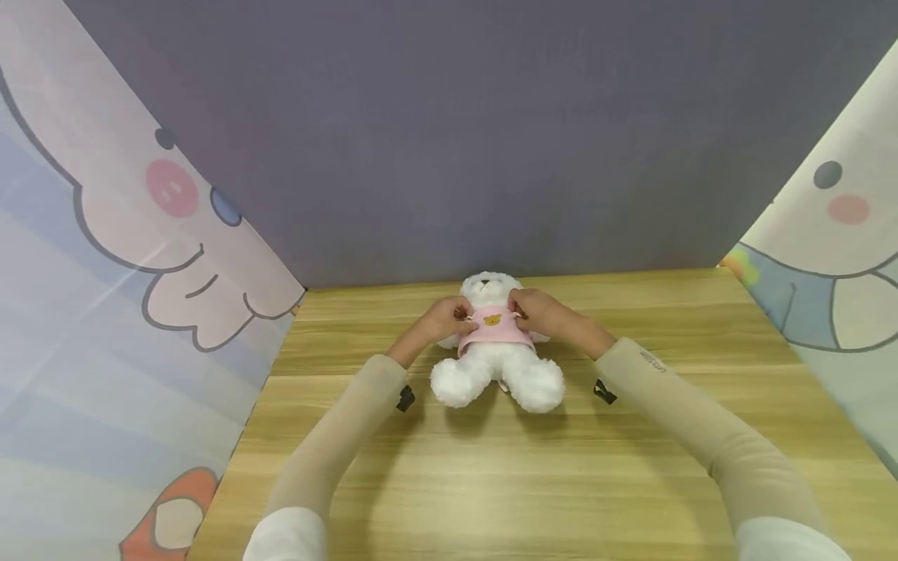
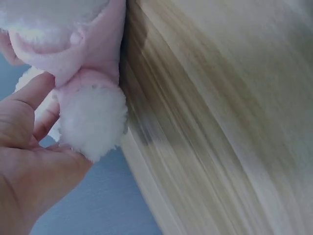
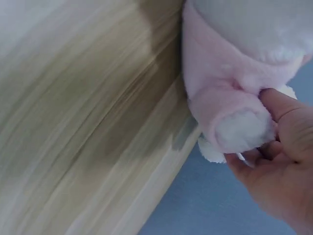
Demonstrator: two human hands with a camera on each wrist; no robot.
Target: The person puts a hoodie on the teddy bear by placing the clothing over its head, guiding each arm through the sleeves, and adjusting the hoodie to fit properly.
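A white plush bear in a pink shirt with a small brown bear-face print lies on its back, feet toward me. My left hand pinches the shirt near one shoulder. On the opposite side my right hand does the same. The left wrist view shows my thumb on the pink cloth, beside a fluffy white arm. In the right wrist view, my thumb presses the shirt above the other arm, fingers curled behind it.
The bear lies on a wood-grain table, its head near the far edge. Behind that edge rises a dark grey panel. Cartoon-printed sheets flank the table on both sides. Small black pieces show beside my wrists.
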